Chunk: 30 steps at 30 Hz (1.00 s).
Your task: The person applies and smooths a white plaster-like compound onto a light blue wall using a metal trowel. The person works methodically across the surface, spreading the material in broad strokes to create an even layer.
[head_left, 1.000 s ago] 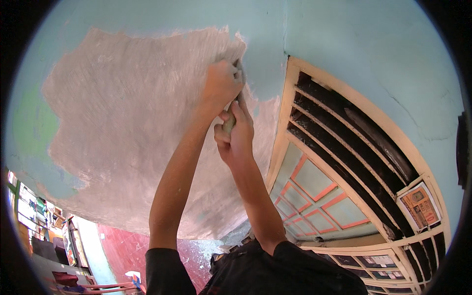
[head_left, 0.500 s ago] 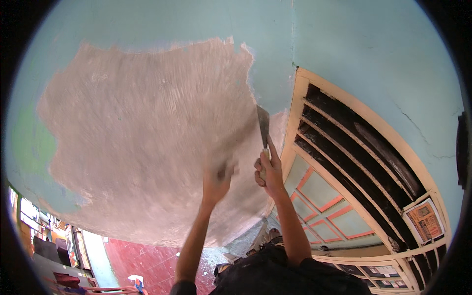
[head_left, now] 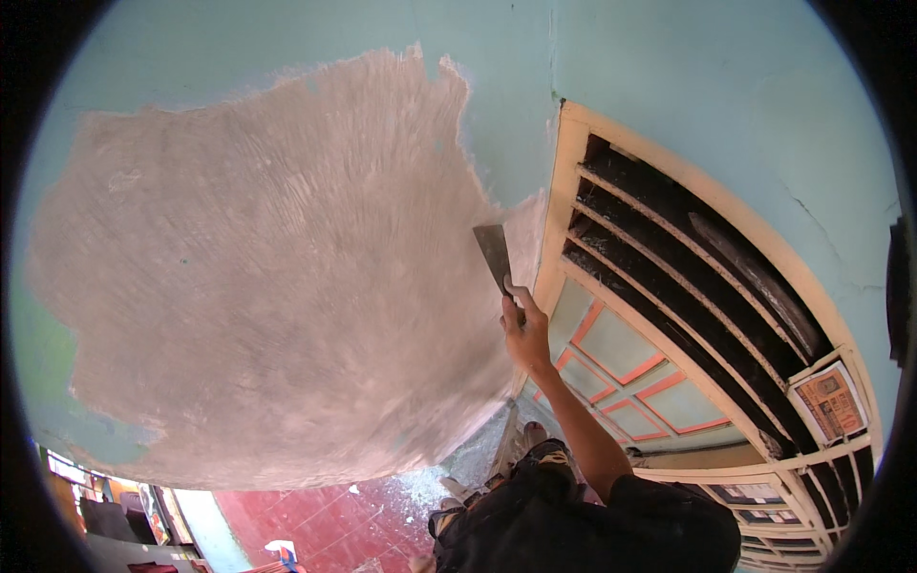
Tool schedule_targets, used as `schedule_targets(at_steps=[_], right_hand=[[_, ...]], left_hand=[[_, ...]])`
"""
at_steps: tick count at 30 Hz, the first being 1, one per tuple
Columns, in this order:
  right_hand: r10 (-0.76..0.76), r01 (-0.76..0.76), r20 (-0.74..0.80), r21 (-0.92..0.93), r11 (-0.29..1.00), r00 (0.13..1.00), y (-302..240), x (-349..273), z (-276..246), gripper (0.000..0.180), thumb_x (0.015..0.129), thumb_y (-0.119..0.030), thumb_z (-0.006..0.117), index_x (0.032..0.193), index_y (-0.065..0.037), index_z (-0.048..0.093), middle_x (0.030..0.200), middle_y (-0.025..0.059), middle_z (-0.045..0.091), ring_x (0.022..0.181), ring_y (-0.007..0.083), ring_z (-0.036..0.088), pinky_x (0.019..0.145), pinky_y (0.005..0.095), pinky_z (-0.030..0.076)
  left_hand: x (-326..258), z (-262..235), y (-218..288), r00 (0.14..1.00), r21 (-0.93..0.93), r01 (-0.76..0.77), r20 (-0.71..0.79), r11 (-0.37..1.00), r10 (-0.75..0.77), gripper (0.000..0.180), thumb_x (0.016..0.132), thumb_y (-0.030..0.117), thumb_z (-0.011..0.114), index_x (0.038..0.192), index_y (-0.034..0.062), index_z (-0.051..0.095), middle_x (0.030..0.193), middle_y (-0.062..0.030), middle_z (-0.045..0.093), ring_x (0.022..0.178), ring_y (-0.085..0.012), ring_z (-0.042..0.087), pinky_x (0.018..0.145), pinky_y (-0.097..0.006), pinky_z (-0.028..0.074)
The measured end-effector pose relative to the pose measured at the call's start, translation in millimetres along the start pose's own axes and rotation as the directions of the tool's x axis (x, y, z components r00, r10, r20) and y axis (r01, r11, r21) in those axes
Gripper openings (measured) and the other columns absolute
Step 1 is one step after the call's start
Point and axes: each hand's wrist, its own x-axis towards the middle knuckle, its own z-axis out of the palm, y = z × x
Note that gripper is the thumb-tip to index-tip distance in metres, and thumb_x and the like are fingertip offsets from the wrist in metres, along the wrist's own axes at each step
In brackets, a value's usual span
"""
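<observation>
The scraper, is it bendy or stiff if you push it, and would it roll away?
The scraper would probably feel fairly stiff, since its blade looks like straight metal, though being a flat sheet, it might flex a little. It likely wouldn't roll, because that blade flares out wide and flat.

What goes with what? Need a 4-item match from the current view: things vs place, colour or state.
Things:
1. scraper
2. rough wall patch
3. frame of the slatted opening
4. tiled floor

Place, colour or state:
A. cream
B. red
C. held in the right hand
D. dull pinkish-grey

Pairs: 1-C, 2-D, 3-A, 4-B
</observation>
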Motion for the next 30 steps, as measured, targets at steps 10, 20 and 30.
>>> schedule_targets(at_steps=[10, 20, 30], right_hand=[[0.088, -0.080, -0.094, 0.089, 0.993, 0.992, -18, 5, 5, 0.031, 0.101, -0.015, 0.052, 0.132, -0.007, 0.055, 0.059, -0.0043, 0.040, 0.050, 0.0042, 0.035, 0.046, 0.0223, 0.033], [0.137, -0.116, -0.162, 0.132, 0.984, 0.977, -12, 6, 21, 0.026, 0.102, -0.019, 0.052, 0.124, -0.006, 0.060, 0.060, -0.0041, 0.042, 0.051, 0.0030, 0.038, 0.045, 0.0201, 0.032], [0.278, -0.233, -0.160, 0.250, 0.940, 0.947, -56, 61, 0, 0.035, 0.102, -0.023, 0.051, 0.133, -0.006, 0.054, 0.063, 0.0010, 0.050, 0.053, 0.0077, 0.048, 0.048, 0.0251, 0.041]], left_hand=[[13, 12, 20, 0.995, -0.454, 0.100, 0.024, 0.886, -0.100, 0.026, 0.096, 0.020, 0.056, 0.099, -0.0021, 0.067, 0.084, -0.0143, 0.072, 0.063, -0.0233, 0.070, 0.050, -0.032, 0.053], [61, -34, 43, 0.991, -0.833, -0.108, -0.132, 0.543, -0.005, 0.027, 0.098, 0.011, 0.054, 0.109, -0.0126, 0.060, 0.088, -0.0188, 0.072, 0.070, -0.0249, 0.072, 0.052, -0.031, 0.056], [38, -8, 25, 0.991, -0.446, -0.061, -0.135, 0.893, 0.000, 0.032, 0.093, 0.026, 0.060, 0.099, -0.0023, 0.073, 0.085, -0.0124, 0.074, 0.065, -0.0184, 0.071, 0.060, -0.030, 0.057]])
